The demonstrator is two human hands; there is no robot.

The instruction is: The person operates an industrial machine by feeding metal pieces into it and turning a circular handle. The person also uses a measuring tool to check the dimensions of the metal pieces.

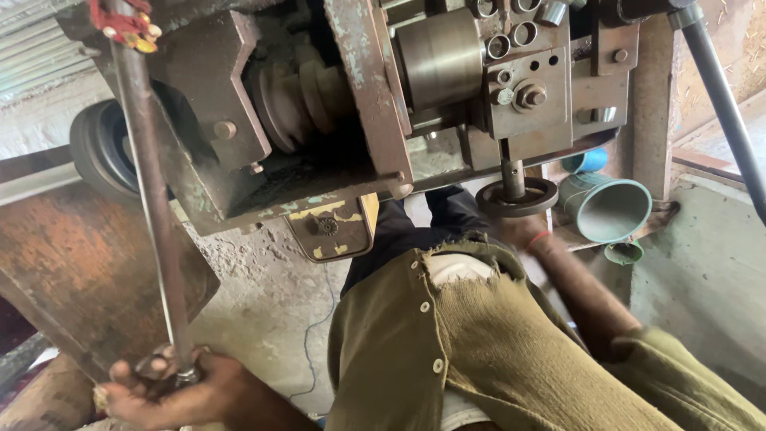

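Left hand (179, 391), at the lower left edge of the view, has its fingers closed round the bottom end of a long steel rod (152, 199). The rod runs upward, slightly tilted, past the front of a worn machine (319, 104). Right hand (523, 231) reaches forward beneath the machine, at a dark ring (517, 197) on a vertical spindle; its fingers are hidden, grip cannot be told. A teal funnel (613, 209) stands just beside.

The grey, cracked concrete floor (271, 295) carries a thin blue cable (309, 343) trailing across it, a rusty brown metal plate (80, 263) and the worn steel machine's base (638, 120).
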